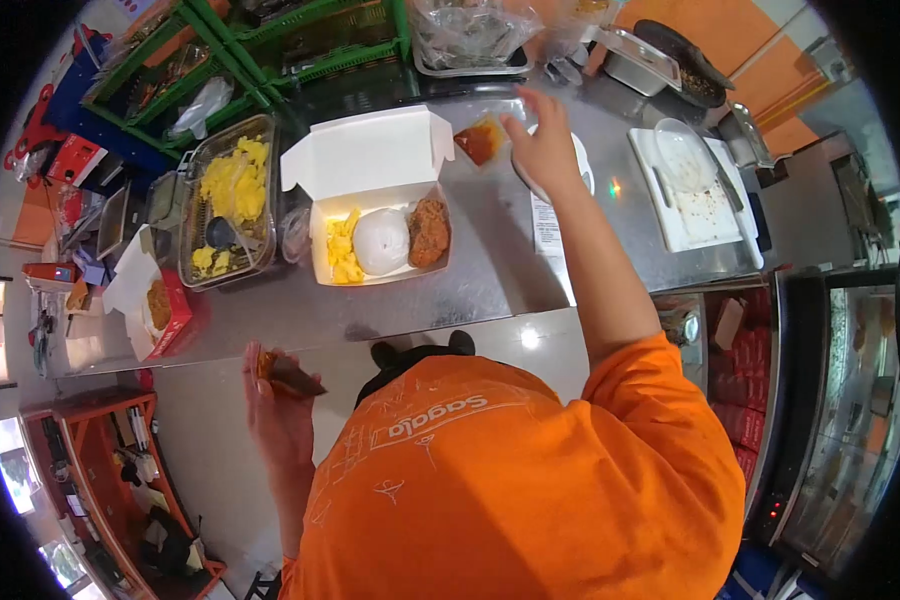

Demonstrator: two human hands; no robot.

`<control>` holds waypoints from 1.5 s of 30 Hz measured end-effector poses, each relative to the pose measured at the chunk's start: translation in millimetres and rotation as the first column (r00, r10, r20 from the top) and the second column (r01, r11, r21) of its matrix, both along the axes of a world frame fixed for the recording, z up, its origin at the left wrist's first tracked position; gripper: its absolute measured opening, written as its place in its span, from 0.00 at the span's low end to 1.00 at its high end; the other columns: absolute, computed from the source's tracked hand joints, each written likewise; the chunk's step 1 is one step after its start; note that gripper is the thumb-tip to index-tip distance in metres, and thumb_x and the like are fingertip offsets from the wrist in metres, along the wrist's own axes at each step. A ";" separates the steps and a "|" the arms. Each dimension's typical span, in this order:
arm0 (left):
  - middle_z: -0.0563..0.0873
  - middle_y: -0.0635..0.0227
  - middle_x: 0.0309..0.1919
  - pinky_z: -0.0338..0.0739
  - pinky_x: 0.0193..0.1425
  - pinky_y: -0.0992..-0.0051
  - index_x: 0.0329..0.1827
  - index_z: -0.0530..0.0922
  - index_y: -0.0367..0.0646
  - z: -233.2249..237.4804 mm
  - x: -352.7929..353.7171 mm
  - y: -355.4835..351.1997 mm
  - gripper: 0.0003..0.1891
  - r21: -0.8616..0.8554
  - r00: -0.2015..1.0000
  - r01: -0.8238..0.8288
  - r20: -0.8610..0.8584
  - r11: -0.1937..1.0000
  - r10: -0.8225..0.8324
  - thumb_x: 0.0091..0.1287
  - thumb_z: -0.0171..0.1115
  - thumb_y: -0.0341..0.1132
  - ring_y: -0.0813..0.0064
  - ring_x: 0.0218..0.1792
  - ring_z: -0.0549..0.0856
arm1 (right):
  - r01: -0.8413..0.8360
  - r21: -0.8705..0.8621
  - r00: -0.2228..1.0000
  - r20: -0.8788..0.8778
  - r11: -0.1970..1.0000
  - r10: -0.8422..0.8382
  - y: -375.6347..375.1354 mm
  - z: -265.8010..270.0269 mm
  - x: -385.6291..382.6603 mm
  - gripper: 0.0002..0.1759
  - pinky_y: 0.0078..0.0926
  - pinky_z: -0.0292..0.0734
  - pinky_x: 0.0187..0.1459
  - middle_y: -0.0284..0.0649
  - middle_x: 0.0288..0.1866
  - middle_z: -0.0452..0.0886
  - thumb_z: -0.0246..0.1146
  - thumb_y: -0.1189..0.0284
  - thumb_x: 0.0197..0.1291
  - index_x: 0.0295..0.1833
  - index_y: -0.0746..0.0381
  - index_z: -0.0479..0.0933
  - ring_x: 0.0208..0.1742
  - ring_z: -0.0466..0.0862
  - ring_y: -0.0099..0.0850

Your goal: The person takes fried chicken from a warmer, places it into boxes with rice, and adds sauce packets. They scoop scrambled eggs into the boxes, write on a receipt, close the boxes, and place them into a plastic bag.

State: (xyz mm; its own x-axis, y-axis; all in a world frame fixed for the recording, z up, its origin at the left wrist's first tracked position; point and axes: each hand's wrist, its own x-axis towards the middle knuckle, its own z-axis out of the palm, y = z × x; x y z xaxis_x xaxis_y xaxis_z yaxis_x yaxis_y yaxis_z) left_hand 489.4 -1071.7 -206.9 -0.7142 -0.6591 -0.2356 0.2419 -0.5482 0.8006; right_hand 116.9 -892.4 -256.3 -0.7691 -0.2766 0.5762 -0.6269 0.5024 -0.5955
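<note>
My left hand point(278, 415) is low beside the table's front edge, its fingers closed on a small, dark reddish-brown sauce packet point(295, 378). Over the back of the table reaches my right hand point(550, 140), fingers apart and holding nothing visible. Partly hidden under it is a round white item point(582, 172). Just left of that hand lies a clear sachet of red-orange sauce point(480, 142). An open white meal box point(370, 150) sits in front of me, containing yellow scrambled-looking food point(344, 250), a white rice mound point(381, 242) and a piece of fried chicken point(429, 235).
A clear tub point(195, 275) of yellow food with a dark utensil stands left, near a red-and-white box point(175, 315) of fried food. Green crates point(320, 60) line the back. To the right are a white cutting board point(705, 225), a knife point(730, 187) and a printed slip point(547, 228).
</note>
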 end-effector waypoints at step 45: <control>0.77 0.67 0.48 0.79 0.43 0.83 0.56 0.70 0.38 -40.5 -62.5 56.2 0.15 -0.171 0.908 0.337 0.319 0.926 -0.272 0.71 0.44 0.33 0.80 0.44 0.80 | -0.346 -0.684 0.065 0.665 0.642 0.744 6.9 -26.2 201.7 0.06 0.15 0.67 0.30 0.28 0.27 0.75 0.58 0.72 0.61 0.35 0.64 0.75 0.28 0.70 0.16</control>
State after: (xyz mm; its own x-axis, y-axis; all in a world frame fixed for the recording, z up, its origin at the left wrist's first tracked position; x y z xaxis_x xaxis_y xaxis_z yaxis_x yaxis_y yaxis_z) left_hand 426.9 -1015.6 -247.5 -0.8121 -0.4780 -0.3347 -0.1648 -0.3623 0.9174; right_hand 318.5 -885.5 -282.4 -0.4938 -0.8566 -0.1493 0.3423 -0.0336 -0.9390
